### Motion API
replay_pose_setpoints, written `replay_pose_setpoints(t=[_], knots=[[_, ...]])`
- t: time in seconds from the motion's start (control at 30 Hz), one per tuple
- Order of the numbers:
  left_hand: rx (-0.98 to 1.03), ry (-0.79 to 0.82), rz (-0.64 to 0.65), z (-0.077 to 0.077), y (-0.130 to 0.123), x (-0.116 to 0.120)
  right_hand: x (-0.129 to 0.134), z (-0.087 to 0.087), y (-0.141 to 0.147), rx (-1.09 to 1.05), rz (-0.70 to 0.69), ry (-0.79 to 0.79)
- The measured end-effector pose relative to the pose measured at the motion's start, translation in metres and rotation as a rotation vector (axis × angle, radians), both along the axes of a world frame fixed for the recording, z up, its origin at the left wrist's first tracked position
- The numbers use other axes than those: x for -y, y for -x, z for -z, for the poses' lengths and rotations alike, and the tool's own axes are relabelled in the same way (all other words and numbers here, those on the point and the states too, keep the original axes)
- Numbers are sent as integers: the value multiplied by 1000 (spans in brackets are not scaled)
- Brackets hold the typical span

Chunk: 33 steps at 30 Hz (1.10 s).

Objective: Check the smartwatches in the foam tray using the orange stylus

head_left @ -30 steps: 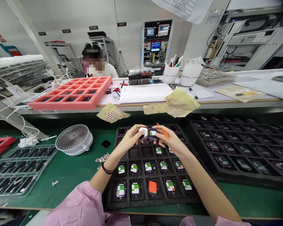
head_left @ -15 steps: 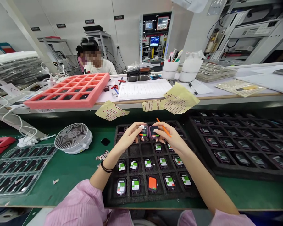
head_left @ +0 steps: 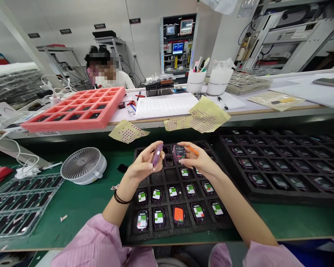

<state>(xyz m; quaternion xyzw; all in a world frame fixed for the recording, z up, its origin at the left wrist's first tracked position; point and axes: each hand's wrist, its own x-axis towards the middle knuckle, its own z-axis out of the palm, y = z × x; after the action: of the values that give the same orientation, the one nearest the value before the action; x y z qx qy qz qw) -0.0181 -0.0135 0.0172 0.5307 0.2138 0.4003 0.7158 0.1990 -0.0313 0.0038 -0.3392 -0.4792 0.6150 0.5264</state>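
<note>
My left hand grips a purple smartwatch body by its edges, turned side-on so that its flank faces me. A second smartwatch body, its dark screen lit with small text, is held in my right hand. An orange stick-like tool, perhaps a pen, is also tucked among the right fingers. Both hands hover over a black foam tray, whose pockets hold several watches with green and white screens. One watch in the front row shows an orange-red screen.
Another black foam tray of watches lies to the right. On the left are a round fan and a clear tray of dark parts. A pink foam tray rests on the raised shelf, and a person sits behind it.
The left watch has turned from screen-facing to side-on, and the two watches have moved apart. The right watch has tilted. My view has shifted slightly.
</note>
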Motion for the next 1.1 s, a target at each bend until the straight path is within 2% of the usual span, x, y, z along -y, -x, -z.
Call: replay_pose_setpoints(t=[0.13,0.23,0.43,1.1], knots=[[-18,-36,-21,-1,-1,-4,-1,2,1,-11,9,-18],[-110,-91,-28,-3,-2,-7,-3,4,1,7,9,-32],[-292,-174,-165,-6,-8,-5,-3,3,1,12,27,-42],[-343,-162,-202,-1,-14,-4,-2,5,1,99,60,-55]])
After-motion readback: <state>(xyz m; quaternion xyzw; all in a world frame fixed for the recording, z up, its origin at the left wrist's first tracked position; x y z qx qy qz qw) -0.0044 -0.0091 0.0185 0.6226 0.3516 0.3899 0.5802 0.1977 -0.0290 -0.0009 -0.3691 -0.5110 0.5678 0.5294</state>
